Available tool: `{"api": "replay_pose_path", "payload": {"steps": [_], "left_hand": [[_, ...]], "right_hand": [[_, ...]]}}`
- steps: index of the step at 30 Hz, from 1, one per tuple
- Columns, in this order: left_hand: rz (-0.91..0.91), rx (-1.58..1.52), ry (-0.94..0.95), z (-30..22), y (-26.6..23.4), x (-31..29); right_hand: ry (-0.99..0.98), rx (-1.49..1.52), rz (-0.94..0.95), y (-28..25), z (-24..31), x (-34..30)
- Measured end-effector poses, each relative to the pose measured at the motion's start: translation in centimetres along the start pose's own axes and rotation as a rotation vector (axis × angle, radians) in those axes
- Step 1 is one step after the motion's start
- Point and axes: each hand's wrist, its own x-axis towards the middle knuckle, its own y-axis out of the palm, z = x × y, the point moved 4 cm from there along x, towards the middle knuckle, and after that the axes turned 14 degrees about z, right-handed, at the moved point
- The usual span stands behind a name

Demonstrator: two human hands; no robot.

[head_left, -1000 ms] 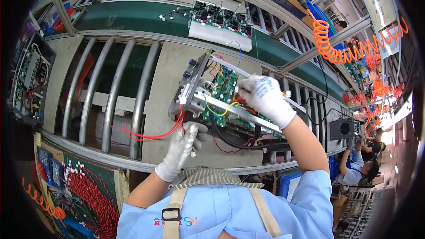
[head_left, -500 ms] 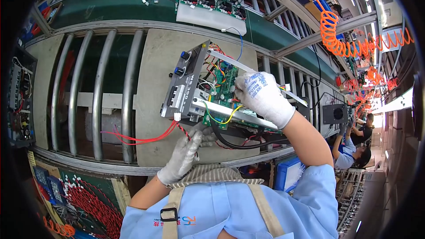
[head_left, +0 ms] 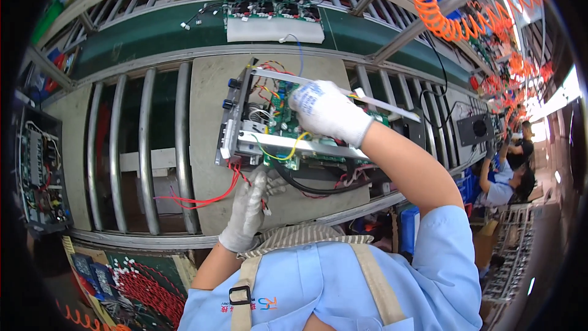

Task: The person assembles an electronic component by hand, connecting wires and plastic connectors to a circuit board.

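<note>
Board [head_left: 208, 92] bore the unit [head_left: 282, 125]; right hand [head_left: 327, 110] was over it, left hand [head_left: 250, 208] on a lead [head_left: 264, 202]

The rollers [head_left: 147, 147] ran across the view, with the green belt [head_left: 147, 35] along their far side. The board lay flat on the rollers, and the unit rested on it near the centre, its upper side uncovered and its panel [head_left: 236, 110] facing left. Well apart to the right was a person [head_left: 501, 185] in a blue shirt. At the far left sat a second unit [head_left: 43, 175], also uncovered. The orange hose [head_left: 435, 15] hung in coils at the upper right. On the belt, white foam [head_left: 275, 29] carried a circuit board [head_left: 272, 9]. A black box [head_left: 474, 129] with a round opening stood right of the unit.

The right hand, in a white glove, covered part of the far rail [head_left: 392, 109], its fingers turned toward the circuitry between that and the near rail [head_left: 275, 141]; the fingertips were hidden, so I could not tell whether they grasped anything. The left hand, also gloved, was just in front of the unit's near left corner, with the twisted lead pinched between thumb and fingers. Red wires [head_left: 211, 199] fanned out leftward from that corner, and a yellow-green wire [head_left: 299, 141] bowed over the near rail. Two blue knobs [head_left: 228, 103] stuck out of the panel. The lead's white plug [head_left: 267, 211] showed just beside the left palm
</note>
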Motion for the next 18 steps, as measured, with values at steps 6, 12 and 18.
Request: {"api": "replay_pose_path", "payload": {"steps": [6, 12, 18], "left_hand": [[-0.049, -0.002, 0.111, 0.6, -0.7, 0.8], [-0.109, 0.530, -0.133, -2.0, -0.2, -2.7], [-0.047, 1.107, 0.217, -8.7, 10.3, 1.9]], "right_hand": [[0.015, 0.077, -0.049, -0.4, -0.6, 0.8], [-0.075, 0.222, -0.291, -0.1, -4.4, -7.6], [0.100, 0.181, -0.279, 4.4, -6.7, -11.3]]}}
